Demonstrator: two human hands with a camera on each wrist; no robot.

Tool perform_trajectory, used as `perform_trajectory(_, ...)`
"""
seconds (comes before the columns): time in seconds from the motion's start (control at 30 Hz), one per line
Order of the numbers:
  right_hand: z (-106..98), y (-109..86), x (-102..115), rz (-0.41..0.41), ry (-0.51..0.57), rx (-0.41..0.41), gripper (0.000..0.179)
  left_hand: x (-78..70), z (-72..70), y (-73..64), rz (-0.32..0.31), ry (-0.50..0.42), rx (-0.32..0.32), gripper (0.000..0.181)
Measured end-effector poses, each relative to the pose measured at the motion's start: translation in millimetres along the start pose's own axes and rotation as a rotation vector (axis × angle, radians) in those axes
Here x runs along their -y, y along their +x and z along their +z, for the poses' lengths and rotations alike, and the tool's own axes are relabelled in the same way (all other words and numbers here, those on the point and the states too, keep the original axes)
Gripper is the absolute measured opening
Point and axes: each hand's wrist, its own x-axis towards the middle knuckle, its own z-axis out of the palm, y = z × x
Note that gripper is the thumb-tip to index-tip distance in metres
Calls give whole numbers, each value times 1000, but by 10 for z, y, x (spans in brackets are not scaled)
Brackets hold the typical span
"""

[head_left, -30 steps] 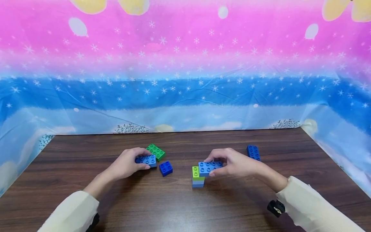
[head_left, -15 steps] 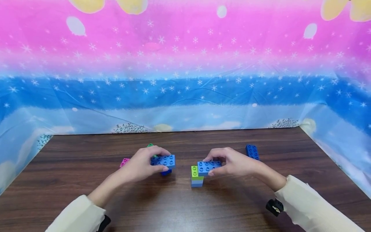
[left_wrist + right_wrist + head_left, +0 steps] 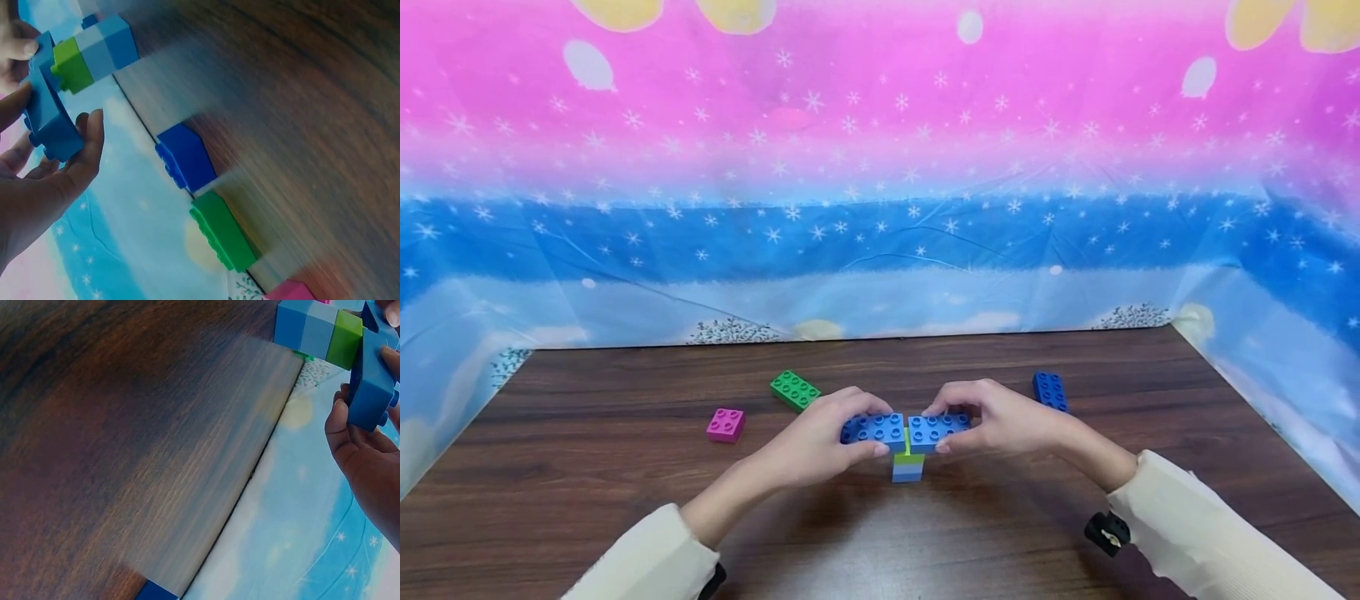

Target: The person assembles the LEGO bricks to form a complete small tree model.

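In the head view my left hand [image 3: 817,442] pinches a blue building brick [image 3: 880,431] by its long sides, thumb nearest me. My right hand [image 3: 1003,421] grips a similar blue brick [image 3: 934,432], which sits over the right part of a small upright stack. A lime green brick [image 3: 910,459] tops that stack, with a pale blue brick [image 3: 317,329] and a darker blue brick [image 3: 292,322] beneath it. The left brick is over the lime brick's left part, end to end with the right one across a narrow gap. Whether it touches the studs I cannot tell.
On the brown table [image 3: 587,467] lie a pink brick [image 3: 726,425], a green brick [image 3: 795,390] and, at the right, a dark blue brick [image 3: 1049,392]. A royal blue brick [image 3: 185,157] shows in the left wrist view. A patterned cloth [image 3: 880,233] borders the table.
My left hand has carried its blue brick rightward from beside the green brick to the stack, uncovering the pink brick. My right hand has stayed at the stack with its brick.
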Motion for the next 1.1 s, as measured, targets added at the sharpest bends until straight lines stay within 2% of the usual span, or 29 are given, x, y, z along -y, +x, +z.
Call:
perform_trajectory(0.17, -2, 2, -4, -6, -6, 1, 25, -19, 46, 19, -27, -10, 9, 31)
perform_trajectory(0.47, -5, 5, 5, -9, -11, 1, 26, -22, 72, 22, -33, 11, -5, 32)
perform_trajectory(0.8, -8, 1, 24, -5, -20, -2, 26, -36, 69, 43, -85, -52, 11, 32)
perform_trajectory(1.1, -7, 1, 11, -3, -28, -5, 26, -30, 86, 45, -93, -63, -1, 31)
